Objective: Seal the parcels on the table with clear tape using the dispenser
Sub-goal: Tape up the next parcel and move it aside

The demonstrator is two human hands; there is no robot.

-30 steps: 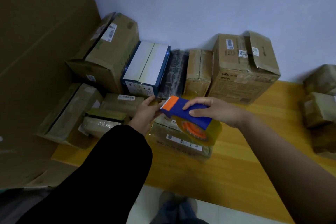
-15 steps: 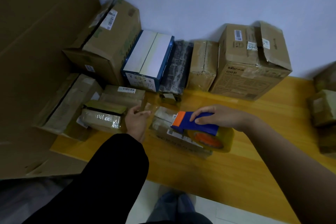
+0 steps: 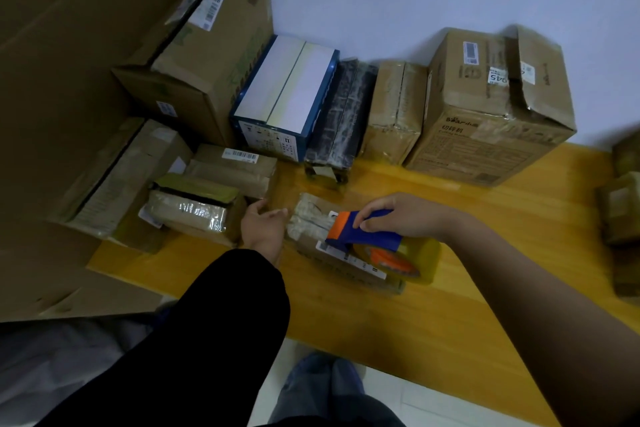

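A small brown parcel (image 3: 311,246) with a white label lies on the wooden table (image 3: 485,253) near its front edge. My right hand (image 3: 401,215) grips the blue and orange tape dispenser (image 3: 367,236), which rests on top of that parcel with its clear tape roll (image 3: 412,260) hanging over the right end. My left hand (image 3: 263,229) presses against the parcel's left end, fingers fairly straight. A strip of clear tape seems to run from the dispenser toward that hand, but it is hard to make out.
Several taped parcels crowd the left and back: a small taped one (image 3: 194,211), a big carton (image 3: 204,55), a blue and white box (image 3: 287,97), a large carton (image 3: 495,107). More parcels (image 3: 623,211) sit at the right edge. A tall cardboard sheet (image 3: 69,80) stands left.
The dispenser came down from mid-air onto the small parcel and slid right along it. My left hand dropped from the dispenser's tip to the parcel's left end.
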